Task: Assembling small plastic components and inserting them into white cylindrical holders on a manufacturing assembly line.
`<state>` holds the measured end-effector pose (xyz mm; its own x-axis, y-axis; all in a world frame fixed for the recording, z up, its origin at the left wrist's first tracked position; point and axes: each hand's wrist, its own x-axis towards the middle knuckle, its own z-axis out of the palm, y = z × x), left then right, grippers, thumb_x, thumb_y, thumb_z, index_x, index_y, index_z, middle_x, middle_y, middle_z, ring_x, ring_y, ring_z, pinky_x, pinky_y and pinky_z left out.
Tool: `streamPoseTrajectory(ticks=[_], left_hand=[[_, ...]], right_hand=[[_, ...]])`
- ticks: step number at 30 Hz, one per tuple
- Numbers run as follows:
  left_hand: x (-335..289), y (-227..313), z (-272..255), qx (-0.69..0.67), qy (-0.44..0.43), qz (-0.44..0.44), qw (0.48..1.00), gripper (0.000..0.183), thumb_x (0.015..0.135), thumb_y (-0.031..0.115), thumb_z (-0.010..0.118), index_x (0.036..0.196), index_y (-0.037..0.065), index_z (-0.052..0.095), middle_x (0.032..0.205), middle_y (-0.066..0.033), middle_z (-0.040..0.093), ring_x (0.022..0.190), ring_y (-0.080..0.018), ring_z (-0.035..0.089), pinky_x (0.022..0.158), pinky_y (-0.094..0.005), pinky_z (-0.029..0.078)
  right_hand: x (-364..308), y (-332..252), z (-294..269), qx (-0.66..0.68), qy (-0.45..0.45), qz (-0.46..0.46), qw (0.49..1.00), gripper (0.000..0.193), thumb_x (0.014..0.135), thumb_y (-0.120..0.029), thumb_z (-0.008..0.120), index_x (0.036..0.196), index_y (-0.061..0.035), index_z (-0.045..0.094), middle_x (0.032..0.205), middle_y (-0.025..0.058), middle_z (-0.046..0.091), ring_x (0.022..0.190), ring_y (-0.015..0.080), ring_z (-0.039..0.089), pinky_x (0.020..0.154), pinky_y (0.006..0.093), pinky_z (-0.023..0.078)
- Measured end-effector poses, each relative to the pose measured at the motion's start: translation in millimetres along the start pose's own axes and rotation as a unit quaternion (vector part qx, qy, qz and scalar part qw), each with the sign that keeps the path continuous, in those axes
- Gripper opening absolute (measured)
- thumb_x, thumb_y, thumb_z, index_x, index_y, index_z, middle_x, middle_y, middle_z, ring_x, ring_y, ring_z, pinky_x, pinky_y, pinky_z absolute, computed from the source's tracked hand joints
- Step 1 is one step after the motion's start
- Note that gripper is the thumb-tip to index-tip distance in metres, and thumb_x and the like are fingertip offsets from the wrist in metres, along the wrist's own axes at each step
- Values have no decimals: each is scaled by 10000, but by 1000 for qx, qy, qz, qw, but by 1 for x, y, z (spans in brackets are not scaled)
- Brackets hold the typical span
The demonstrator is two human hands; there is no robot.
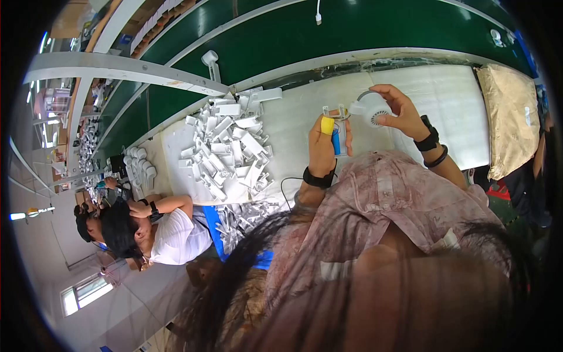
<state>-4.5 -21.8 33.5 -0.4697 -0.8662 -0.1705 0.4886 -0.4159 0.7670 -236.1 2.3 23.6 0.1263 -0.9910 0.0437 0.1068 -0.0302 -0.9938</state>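
Note:
My left hand [324, 146] is closed around an open handle piece with a blue cylindrical battery [336, 142] in it. A yellow patch [327, 125] covers the thumb of that hand. My right hand [402, 114] grips a white round fan head [371, 108] with a slotted vent, thumb near the vent and fingers over the top. The fan head's narrow neck points left, close to the upper end of the handle piece. Thin wires seem to run between the two parts, but they are too small to follow. Both hands are above the pale padded worktable [431, 88].
A heap of white plastic handle shells [229, 146] covers the table's left part. More parts fill a blue bin [214, 229] below it. Brown paper [507, 117] lies at the right end. A green conveyor [375, 29] runs beyond. A co-worker in white [179, 237] sits at left.

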Motion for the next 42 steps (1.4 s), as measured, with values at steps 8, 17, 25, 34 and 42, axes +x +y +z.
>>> streamPoseTrajectory(ticks=[8,17,25,34,42], left_hand=[[-5,-3,-3,78,-44,-13,996,302,1011,215,380,1188,-5,488,871,-104,568,595,-144,557,439,-270,483],[-13,2,4,157,-113,-20,981,292,1011,255,391,1169,17,450,885,-81,569,605,-120,553,498,-254,483],[-9,-8,-1,112,-116,7,987,381,1021,336,345,1178,4,446,960,-115,602,623,-144,580,565,-267,500],[12,-5,3,11,-72,-103,992,646,986,561,272,1244,-5,447,1030,-183,637,689,-196,645,575,-325,563],[31,-6,1,-23,-25,-125,992,544,959,499,454,1248,38,480,1123,-160,616,756,-225,662,612,-375,596]], right_hand=[[15,-62,-1,-132,-36,-60,989,682,718,-54,801,1321,-62,484,1213,47,553,1115,165,547,962,328,442],[63,-105,6,-246,-233,-73,938,588,707,-260,835,1210,-80,589,1121,68,619,950,187,618,739,295,516],[96,-102,10,-319,-314,-47,893,551,723,-349,818,1149,-46,644,1055,108,654,920,226,632,758,306,525],[111,-77,21,-340,-339,3,877,447,838,-410,696,1041,-13,663,940,123,669,822,237,628,699,316,506],[96,-50,33,-324,-211,-84,918,469,954,-450,513,908,-5,654,776,109,631,632,224,602,556,317,493]])
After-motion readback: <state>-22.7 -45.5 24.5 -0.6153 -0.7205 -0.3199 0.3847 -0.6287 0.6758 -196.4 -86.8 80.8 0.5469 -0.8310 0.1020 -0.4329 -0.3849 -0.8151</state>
